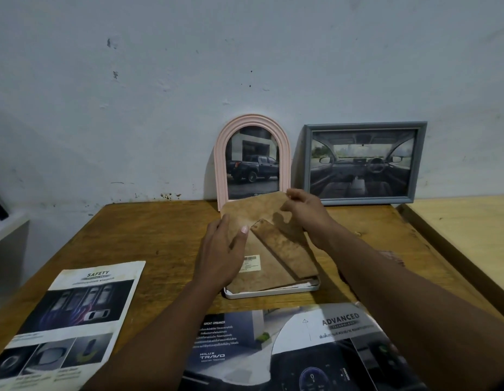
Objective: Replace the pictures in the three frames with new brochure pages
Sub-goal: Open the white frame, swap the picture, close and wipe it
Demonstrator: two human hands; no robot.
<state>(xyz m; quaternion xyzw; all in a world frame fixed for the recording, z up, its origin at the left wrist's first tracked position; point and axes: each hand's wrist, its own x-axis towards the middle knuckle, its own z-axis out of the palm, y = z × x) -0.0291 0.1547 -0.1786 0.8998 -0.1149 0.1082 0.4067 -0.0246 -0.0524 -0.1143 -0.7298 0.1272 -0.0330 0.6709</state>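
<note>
A white frame [273,293] lies face down at the table's middle. Its brown backing board [262,213], with a fold-out stand [284,246] and a barcode label, is tilted up at the far end. My left hand [221,253] rests on the board's left side, thumb on top. My right hand [304,210] pinches the board's raised top right corner. A pink arched frame [221,156] with a truck picture and a grey frame [363,126] with a car interior picture lean on the wall behind. A Safety brochure page [73,314] lies at left, an Advanced page [315,348] near me.
The wooden table [149,238] stands against a pale scuffed wall. A lighter wooden surface [465,230] adjoins it on the right. A white object [8,230] sits at the far left edge. An arch shape is cut out of the Advanced page.
</note>
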